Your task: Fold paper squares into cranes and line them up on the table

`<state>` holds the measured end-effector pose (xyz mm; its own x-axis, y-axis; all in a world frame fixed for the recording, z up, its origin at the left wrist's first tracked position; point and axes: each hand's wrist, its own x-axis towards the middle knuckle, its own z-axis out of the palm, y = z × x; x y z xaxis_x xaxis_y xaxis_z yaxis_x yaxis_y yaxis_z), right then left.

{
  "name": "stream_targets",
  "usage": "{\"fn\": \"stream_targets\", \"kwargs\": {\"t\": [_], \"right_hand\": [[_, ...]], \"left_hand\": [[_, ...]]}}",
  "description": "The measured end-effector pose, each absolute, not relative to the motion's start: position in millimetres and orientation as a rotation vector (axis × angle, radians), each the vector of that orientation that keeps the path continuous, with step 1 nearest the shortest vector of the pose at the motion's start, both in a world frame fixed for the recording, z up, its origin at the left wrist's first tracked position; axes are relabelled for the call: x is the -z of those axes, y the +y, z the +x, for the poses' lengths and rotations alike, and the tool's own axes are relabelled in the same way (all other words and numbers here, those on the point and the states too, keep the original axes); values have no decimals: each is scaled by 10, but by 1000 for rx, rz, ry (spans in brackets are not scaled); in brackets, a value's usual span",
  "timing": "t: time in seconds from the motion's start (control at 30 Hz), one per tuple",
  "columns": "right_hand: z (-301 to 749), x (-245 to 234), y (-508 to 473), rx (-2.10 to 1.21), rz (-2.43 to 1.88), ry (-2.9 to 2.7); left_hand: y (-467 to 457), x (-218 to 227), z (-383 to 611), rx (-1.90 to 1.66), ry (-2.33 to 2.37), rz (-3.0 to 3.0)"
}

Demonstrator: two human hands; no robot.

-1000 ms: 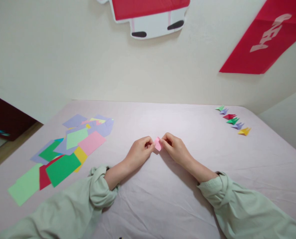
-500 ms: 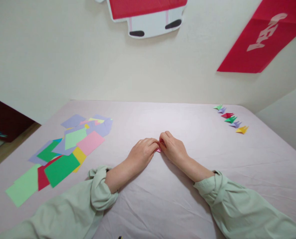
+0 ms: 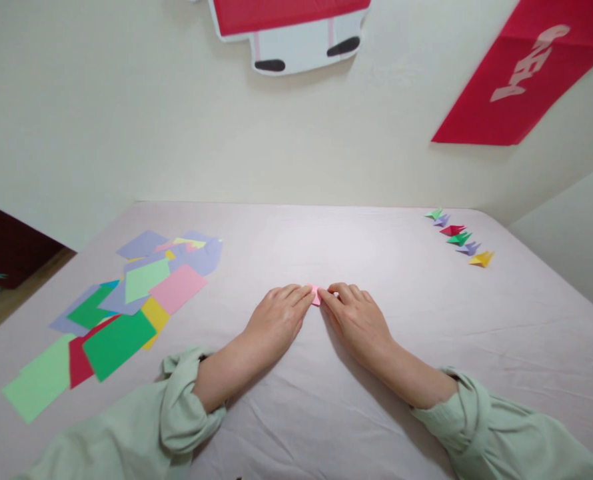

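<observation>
A small folded piece of pink paper [image 3: 316, 296] lies on the cloth-covered table [image 3: 296, 400], between my two hands. My left hand [image 3: 281, 312] has its fingertips pressed on the paper's left side. From the other side, my right hand [image 3: 359, 317] presses its thumb and index finger on the right edge. Both hands rest low, palms down, with the fingers close together. Parts of the paper are hidden under the fingertips, so its full shape does not show.
Loose coloured paper sheets [image 3: 121, 343] overlap in a spread on the left. At the far right stands a slanting row of several small folded paper cranes [image 3: 458, 239]. A wall [image 3: 326, 147] rises behind the table, with a red banner [image 3: 521, 80] on it.
My fingers have moved apart and flattened, so more of the pink paper shows between them. My right hand has turned palm down. The view has shifted slightly.
</observation>
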<state>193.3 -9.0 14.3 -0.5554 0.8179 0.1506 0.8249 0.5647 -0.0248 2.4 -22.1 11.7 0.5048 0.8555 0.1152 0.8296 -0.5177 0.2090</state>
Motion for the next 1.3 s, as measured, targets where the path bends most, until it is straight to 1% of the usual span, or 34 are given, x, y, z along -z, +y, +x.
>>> {"fn": "stream_targets", "kwargs": {"t": [0.17, 0.43, 0.57, 0.77, 1.0, 1.3], "right_hand": [[1926, -178, -79, 156, -1465, -2673], [1917, -109, -103, 230, -1397, -2671], [1934, -72, -166, 203, -1237, -2716], [1979, -90, -278, 135, -1160, -2717], [1970, -109, -298, 126, -1159, -2700], [1959, -133, -279, 40, -1202, -2676]], "left_hand": [[-284, -146, 17, -242, 1522, 2635], [-346, -141, 23, -213, 1567, 2654], [-336, -159, 19, -223, 1572, 2635], [-291, -182, 22, -202, 1570, 2609], [-121, -151, 56, -262, 1554, 2612], [-112, -108, 25, -292, 1671, 2586]]}}
